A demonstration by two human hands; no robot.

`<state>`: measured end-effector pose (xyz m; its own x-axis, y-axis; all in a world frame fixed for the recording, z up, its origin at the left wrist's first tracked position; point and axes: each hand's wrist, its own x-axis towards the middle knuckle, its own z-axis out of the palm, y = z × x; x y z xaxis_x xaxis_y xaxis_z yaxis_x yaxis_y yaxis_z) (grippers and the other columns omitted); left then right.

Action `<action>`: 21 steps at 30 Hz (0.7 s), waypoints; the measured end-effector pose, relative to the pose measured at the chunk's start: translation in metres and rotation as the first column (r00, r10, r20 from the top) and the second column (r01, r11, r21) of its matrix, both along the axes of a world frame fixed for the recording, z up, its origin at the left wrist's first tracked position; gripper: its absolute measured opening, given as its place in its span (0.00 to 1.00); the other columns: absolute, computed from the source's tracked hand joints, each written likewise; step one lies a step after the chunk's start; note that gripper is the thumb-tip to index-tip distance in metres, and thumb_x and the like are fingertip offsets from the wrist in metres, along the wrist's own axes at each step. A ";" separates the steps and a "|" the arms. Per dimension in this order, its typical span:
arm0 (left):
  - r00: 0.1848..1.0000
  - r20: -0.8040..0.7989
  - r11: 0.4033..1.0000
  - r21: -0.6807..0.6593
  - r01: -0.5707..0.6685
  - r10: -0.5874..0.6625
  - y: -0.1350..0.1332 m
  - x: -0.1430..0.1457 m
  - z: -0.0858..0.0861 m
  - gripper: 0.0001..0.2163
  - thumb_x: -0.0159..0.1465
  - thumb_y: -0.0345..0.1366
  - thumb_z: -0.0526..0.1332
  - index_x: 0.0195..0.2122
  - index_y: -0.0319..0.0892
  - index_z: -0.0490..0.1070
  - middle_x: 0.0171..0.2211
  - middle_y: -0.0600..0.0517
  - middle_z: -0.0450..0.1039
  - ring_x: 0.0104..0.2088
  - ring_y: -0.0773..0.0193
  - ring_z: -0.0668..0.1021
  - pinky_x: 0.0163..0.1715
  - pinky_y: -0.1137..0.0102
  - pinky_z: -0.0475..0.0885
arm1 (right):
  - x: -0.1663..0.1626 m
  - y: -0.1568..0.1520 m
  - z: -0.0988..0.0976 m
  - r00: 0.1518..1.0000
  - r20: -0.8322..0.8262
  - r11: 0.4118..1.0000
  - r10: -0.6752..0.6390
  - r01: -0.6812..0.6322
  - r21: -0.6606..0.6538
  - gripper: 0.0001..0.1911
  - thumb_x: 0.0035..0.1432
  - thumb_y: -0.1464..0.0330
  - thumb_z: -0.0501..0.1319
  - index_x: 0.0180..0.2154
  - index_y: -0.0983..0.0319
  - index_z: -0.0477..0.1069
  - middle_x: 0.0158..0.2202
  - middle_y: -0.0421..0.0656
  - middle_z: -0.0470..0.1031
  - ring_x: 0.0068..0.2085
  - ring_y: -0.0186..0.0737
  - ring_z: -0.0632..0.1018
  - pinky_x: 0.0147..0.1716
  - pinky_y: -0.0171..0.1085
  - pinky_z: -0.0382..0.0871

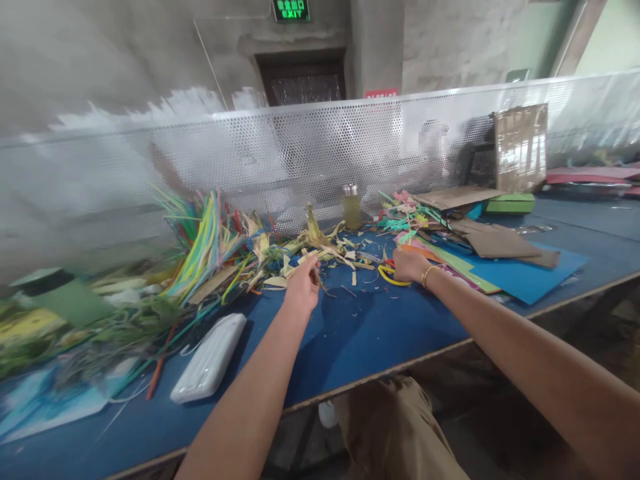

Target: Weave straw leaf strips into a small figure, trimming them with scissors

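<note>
My left hand point(303, 285) is closed in a pinch on a pale dried leaf strip point(320, 255) at the edge of a heap of leaf scraps point(320, 243) on the blue table point(350, 340). My right hand point(409, 265) is closed over yellow-handled scissors point(390, 275) that lie on the table beside the coloured paper. Both forearms reach out from the near edge.
A bundle of coloured strips point(205, 240) lies at the left, blurred. A white flat case point(210, 357) sits near the front. Coloured paper sheets point(520, 273), cardboard point(500, 241) and a small bottle point(351, 207) stand at the back right before a perforated metal screen point(320, 153).
</note>
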<state>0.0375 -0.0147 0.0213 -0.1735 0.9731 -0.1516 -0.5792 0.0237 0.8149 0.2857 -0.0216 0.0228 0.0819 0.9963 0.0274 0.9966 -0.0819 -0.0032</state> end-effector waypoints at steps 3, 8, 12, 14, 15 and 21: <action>1.000 -0.008 1.000 0.012 0.020 -0.020 -0.001 -0.001 0.001 0.08 0.46 0.32 0.69 0.27 0.40 0.72 0.19 0.58 0.69 0.18 0.75 0.71 0.19 0.79 0.62 | 0.012 -0.005 0.001 0.988 -0.154 0.999 -0.002 0.009 0.042 0.17 0.48 0.67 0.62 0.41 0.67 0.72 0.39 0.56 0.77 0.43 0.55 0.78 0.36 0.42 0.69; 1.000 0.024 0.998 0.055 0.004 -0.006 -0.002 -0.003 0.003 0.09 0.47 0.33 0.70 0.28 0.41 0.72 0.20 0.58 0.70 0.19 0.75 0.71 0.19 0.79 0.63 | -0.004 -0.032 -0.006 0.383 -0.920 0.997 0.082 -0.033 0.075 0.14 0.47 0.68 0.62 0.39 0.63 0.70 0.31 0.47 0.77 0.31 0.43 0.78 0.28 0.37 0.70; 0.997 0.077 0.999 0.046 -0.015 0.011 -0.003 -0.005 0.008 0.09 0.48 0.32 0.70 0.28 0.43 0.72 0.21 0.57 0.70 0.20 0.74 0.71 0.20 0.78 0.64 | -0.057 -0.053 -0.020 -0.189 -0.972 0.982 0.141 -0.095 0.161 0.20 0.42 0.72 0.60 0.41 0.58 0.64 0.34 0.41 0.74 0.33 0.39 0.77 0.30 0.37 0.72; 0.995 0.092 0.999 0.023 -0.028 0.026 -0.003 -0.007 0.011 0.08 0.49 0.32 0.69 0.28 0.43 0.71 0.22 0.57 0.70 0.21 0.73 0.71 0.20 0.77 0.64 | -0.084 -0.055 -0.026 -0.119 -0.975 0.979 0.188 -0.056 0.196 0.23 0.43 0.71 0.61 0.44 0.56 0.62 0.30 0.37 0.69 0.28 0.34 0.73 0.26 0.34 0.68; 0.995 0.093 0.999 0.016 -0.039 0.037 -0.002 -0.007 0.012 0.07 0.50 0.33 0.69 0.28 0.43 0.71 0.22 0.57 0.69 0.21 0.73 0.71 0.20 0.77 0.64 | -0.096 -0.054 -0.028 -0.027 -0.968 0.967 0.251 -0.036 0.252 0.23 0.45 0.69 0.62 0.45 0.56 0.62 0.29 0.36 0.68 0.26 0.33 0.71 0.25 0.33 0.66; 0.997 0.028 0.994 0.076 -0.074 0.072 -0.001 -0.014 0.016 0.11 0.50 0.41 0.69 0.27 0.44 0.69 0.23 0.56 0.69 0.24 0.69 0.72 0.24 0.73 0.65 | -0.135 -0.040 -0.025 0.427 -0.777 0.878 0.461 -0.097 0.468 0.17 0.53 0.59 0.61 0.44 0.58 0.65 0.31 0.39 0.71 0.30 0.37 0.71 0.30 0.36 0.65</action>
